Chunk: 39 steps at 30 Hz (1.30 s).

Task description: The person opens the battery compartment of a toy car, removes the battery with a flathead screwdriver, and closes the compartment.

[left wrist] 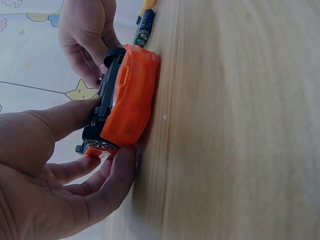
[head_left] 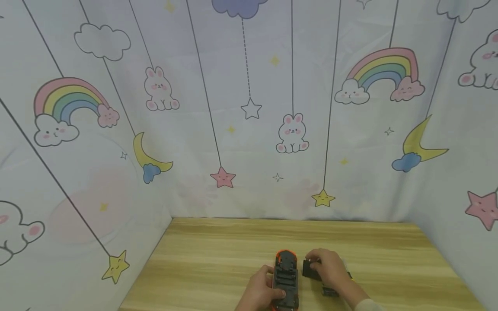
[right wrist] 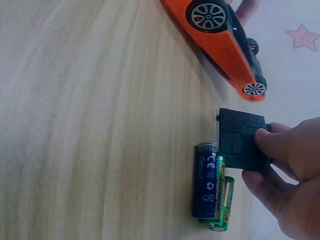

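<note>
An orange toy car [head_left: 285,278] lies upside down on the table, its black underside and recessed slots facing up. My left hand [head_left: 257,288] grips it along the side, with the thumb over the underside; in the left wrist view the orange bumper [left wrist: 132,100] faces the camera. To the right of the car, my right hand [head_left: 330,268] pinches a flat black battery cover [right wrist: 241,140] between thumb and fingers. Just beside the cover lie a dark blue battery [right wrist: 205,182] and green batteries [right wrist: 227,202], side by side on the tabletop.
A yellow-handled object [left wrist: 147,6], mostly cut off, lies beyond the batteries in the left wrist view. The wood-grain table [head_left: 202,259] meets a printed cloth backdrop [head_left: 249,147] at the back and on both sides.
</note>
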Each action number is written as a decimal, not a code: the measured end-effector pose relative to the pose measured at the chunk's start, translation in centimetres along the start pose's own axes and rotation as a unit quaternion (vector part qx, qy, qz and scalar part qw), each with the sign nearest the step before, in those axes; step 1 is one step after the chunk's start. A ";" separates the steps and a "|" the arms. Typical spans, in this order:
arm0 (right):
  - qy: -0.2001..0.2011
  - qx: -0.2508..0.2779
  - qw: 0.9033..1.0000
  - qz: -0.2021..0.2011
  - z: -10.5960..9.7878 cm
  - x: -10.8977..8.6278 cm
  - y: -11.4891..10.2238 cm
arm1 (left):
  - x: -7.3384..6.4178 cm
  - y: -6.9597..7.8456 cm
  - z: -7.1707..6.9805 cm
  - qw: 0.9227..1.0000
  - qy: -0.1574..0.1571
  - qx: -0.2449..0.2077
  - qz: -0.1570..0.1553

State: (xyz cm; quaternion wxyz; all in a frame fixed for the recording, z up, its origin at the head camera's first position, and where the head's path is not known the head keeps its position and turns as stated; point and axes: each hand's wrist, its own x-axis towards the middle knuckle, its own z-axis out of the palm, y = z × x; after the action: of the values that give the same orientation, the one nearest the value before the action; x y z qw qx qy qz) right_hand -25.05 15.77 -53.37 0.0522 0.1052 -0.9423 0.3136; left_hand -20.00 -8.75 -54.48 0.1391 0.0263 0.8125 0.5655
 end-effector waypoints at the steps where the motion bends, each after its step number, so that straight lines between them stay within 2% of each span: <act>1: 0.003 0.001 1.000 -0.001 -0.1 0.0 0.0 | 0.0 0.0 0.0 1.000 0.001 0.002 0.000; 12: 0.006 0.044 0.999 0.013 -1.7 -0.7 -1.1 | 0.0 0.2 -0.1 1.000 0.013 0.027 0.009; 19: -0.001 0.087 0.996 -0.013 -2.1 -1.0 -2.3 | -0.2 0.2 -0.2 0.999 0.016 0.023 0.014; 22: -0.011 0.089 0.996 -0.016 -2.2 -1.2 -2.7 | -0.2 0.1 -0.1 0.999 0.019 0.027 0.021; 32: -0.014 0.067 0.997 -0.034 -2.2 -1.5 -3.1 | -0.1 -0.3 0.2 1.000 0.008 0.004 0.009; 39: -0.035 0.114 0.992 -0.037 -1.9 -1.3 -3.9 | -0.3 -0.1 0.0 1.000 0.007 -0.006 0.012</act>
State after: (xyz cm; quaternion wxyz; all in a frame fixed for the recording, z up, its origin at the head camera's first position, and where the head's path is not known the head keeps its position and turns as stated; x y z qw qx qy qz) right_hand -22.84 14.04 -49.82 0.0184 0.1565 -0.8969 0.4132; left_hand -19.75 -8.80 -54.48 0.1272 0.0314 0.8099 0.5717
